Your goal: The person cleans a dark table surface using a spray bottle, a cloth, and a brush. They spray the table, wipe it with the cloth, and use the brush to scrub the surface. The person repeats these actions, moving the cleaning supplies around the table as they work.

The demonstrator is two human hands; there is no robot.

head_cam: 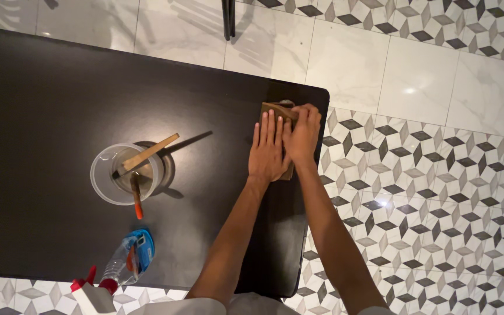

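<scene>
Reaching out from the bottom edge of the view, two bare forearms are crossing the matt black rectangular bench (42, 116) toward its far right corner. Nearest the person, by the bench's near edge, a clear plastic spray bottle with a red-and-white trigger head and a blue label (125, 263) is lying on its side, with little liquid showing inside it. Beyond the bottle, a clear round plastic cup (125, 174) is standing upright on the bench; inside it a flat pale wooden stick (150, 152) is leaning out over the rim, and a thin tool with an orange handle (137, 201) is hanging out toward the bottle. Whether the cup is holding any liquid cannot be told.

Farther on, right of the cup, the left hand (267, 150) is lying flat, fingers straight and together, pressing down on a brown folded cloth (275, 109). The right hand (303, 134) is curled just beside it, fingertips pinching the cloth's far corner. The cloth is sitting at the bench's far right corner, mostly hidden under both hands.

Being this close to the edge, the cloth could slide off onto the patterned tile floor (438, 192) if pushed outward. A wide sweep back to the left could knock the cup over, since the leaning stick is making it top-heavy.
</scene>
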